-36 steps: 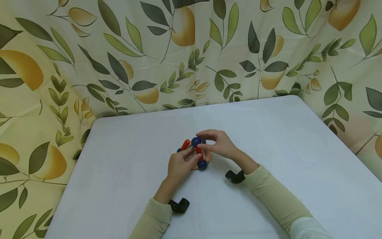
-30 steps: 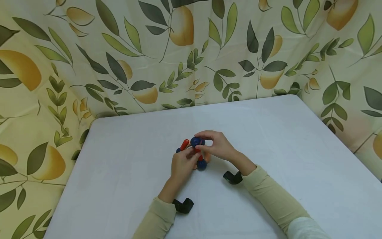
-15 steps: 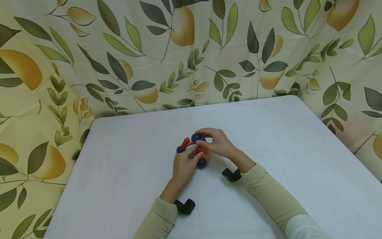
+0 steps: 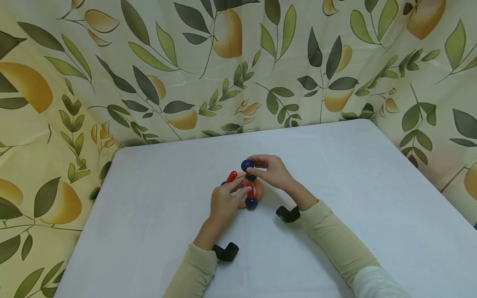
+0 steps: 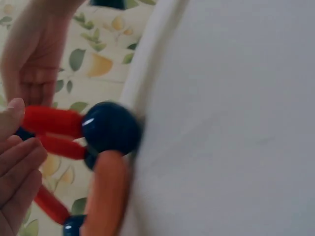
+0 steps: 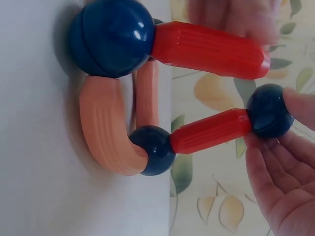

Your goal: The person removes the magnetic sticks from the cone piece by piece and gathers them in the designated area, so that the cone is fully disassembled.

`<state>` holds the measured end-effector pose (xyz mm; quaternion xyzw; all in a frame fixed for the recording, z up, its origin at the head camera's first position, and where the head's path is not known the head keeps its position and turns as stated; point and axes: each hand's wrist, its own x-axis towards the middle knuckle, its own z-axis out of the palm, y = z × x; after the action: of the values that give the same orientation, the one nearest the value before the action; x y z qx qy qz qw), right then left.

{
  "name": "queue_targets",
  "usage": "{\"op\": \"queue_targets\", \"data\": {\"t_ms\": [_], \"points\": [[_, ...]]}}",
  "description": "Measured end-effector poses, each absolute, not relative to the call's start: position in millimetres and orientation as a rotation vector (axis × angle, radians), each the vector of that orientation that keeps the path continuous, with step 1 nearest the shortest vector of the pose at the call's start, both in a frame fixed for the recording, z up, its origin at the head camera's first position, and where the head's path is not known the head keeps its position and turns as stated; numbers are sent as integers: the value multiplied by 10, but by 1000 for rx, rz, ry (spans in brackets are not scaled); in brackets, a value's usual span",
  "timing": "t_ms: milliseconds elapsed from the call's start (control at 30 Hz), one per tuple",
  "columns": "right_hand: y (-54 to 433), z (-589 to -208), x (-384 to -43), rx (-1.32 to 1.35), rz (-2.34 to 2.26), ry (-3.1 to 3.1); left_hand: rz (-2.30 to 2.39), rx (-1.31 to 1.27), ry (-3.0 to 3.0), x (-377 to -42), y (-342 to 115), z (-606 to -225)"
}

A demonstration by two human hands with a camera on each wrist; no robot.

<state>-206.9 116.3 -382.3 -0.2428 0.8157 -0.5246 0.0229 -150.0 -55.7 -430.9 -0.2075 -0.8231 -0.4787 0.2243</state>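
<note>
A magnetic rod-and-ball construction stands on the white table (image 4: 167,186). Its base has curved orange rods (image 6: 106,123) joined to blue balls. From the near ball (image 4: 251,203) rises a red rod (image 6: 211,49) with a bare end. A second red rod (image 6: 211,130) links another base ball (image 6: 153,150) to a raised blue ball (image 6: 269,110). My right hand (image 4: 273,171) pinches that raised ball between thumb and fingers. My left hand (image 4: 223,203) is beside the near red rod, thumb tip at its end in the left wrist view, fingers fairly straight.
A third red rod (image 4: 231,176) tilts upward on the left of the construction, partly behind my left hand. Black wrist-camera mounts (image 4: 226,252) jut from both wrists over the tabletop. A leaf-and-fruit patterned curtain (image 4: 223,82) hangs behind the table.
My right hand has moved up and away with the blue ball, now apart from the near red rod. My left hand has loosened from that rod and drawn slightly left.
</note>
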Motion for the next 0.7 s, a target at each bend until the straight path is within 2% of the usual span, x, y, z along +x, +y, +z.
{"op": "queue_targets", "data": {"t_ms": [167,300,467,700], "points": [[1149,-3661,-1974,-711,-1653,2495,-1332,-551,-2153,-1706,-694,-4195],[1118,-3557,-1892,-690,-1657,2486,-1415,-490,-2310,-1868,-735,-4197],[1106,-3551,-1874,-669,-1705,2454,-1397,-507,-2521,-2013,-667,-4267],[1129,-3693,-1946,-647,-1752,2435,-1364,-533,-2425,-2094,-542,-4305]]}}
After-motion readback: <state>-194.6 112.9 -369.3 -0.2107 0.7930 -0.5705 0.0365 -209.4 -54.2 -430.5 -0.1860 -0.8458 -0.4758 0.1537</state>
